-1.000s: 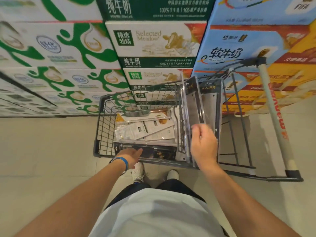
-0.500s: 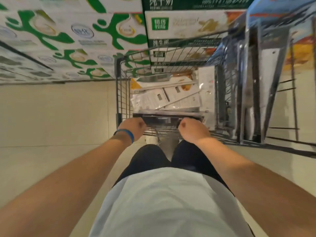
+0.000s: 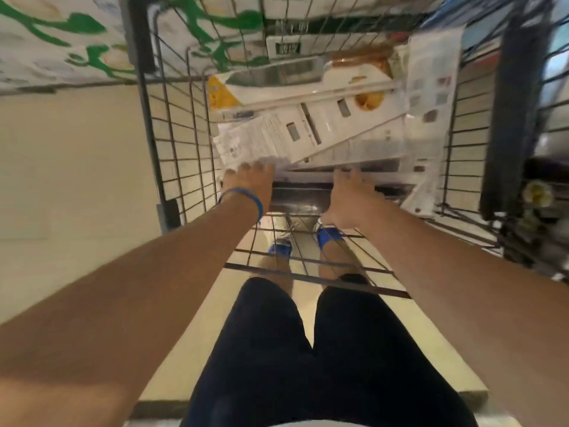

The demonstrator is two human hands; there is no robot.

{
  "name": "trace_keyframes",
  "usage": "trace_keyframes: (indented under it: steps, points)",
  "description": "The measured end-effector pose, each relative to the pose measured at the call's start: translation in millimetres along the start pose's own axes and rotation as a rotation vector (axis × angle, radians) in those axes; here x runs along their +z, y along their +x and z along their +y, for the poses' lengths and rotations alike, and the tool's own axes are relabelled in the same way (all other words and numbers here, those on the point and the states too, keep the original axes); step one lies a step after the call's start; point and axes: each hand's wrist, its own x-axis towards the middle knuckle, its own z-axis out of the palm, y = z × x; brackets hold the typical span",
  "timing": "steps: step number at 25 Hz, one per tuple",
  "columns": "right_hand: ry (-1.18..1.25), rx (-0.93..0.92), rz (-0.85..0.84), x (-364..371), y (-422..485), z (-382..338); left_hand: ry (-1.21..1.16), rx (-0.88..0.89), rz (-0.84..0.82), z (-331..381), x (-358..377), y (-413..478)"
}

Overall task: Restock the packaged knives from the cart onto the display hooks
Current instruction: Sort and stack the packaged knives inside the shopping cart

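stretched into cart (image 3: 148, 118): left hand (image 3: 248, 188) and right hand (image 3: 348, 197) at near edge of packaged knives (image 3: 311, 131), stacked flat on the basket floor. cannot tell whether pinching or just touching; too blurred. likely light, stiff, slick cards; best gripped by edges.

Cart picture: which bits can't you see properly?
Head view only:
- Left hand and right hand: fingertips blurred against the knife packages, so the grip is unclear.
- Package print: smeared by motion blur.
- Lower packages: hidden beneath the top ones.
- Cart: its far end and right side are cut off by the frame edge.
- Display hooks: out of frame.
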Motion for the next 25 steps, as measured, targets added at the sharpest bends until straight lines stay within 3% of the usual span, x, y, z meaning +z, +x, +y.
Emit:
trace_keyframes:
  steps: [4,8,12,14,16,19,21,22,25]
  points:
    - [-0.127,-0.077,0.293,3.8,25.4,-10.2,0.005,0.028,-0.058,-18.7,-5.6,10.0]
    - [0.045,-0.195,0.154,-3.0,24.6,-2.6,-0.06,0.004,-0.044,-26.6,-7.2,-5.8]
    - [-0.116,-0.21,0.116,-3.7,16.7,3.3,-0.23,0.084,-0.085,-24.3,-18.4,-19.9]
    - [-0.057,-0.179,0.102,-6.9,16.2,13.3,-0.363,0.099,-0.085,-27.2,-24.0,-24.6]
    - [0.162,-0.158,0.132,-16.1,13.4,20.4,-0.524,0.057,0.072,-28.7,-28.8,-29.6]
    - [0.388,-0.15,0.322,-35.5,9.5,25.3,-0.925,-0.174,0.428,-35.3,-39.7,-26.4]
    - [0.478,-0.162,0.456,-49.0,7.2,30.2,-1.163,-0.292,0.436,-38.8,-39.5,-19.2]
    - [0.49,-0.168,0.5,-53.8,5.5,31.3,-1.097,-0.302,0.344,-38.6,-34.4,-14.5]
    - [0.462,-0.174,0.597,-58.2,3.2,30.3,-0.512,-0.199,-0.032,-20.3,-8.7,-4.1]
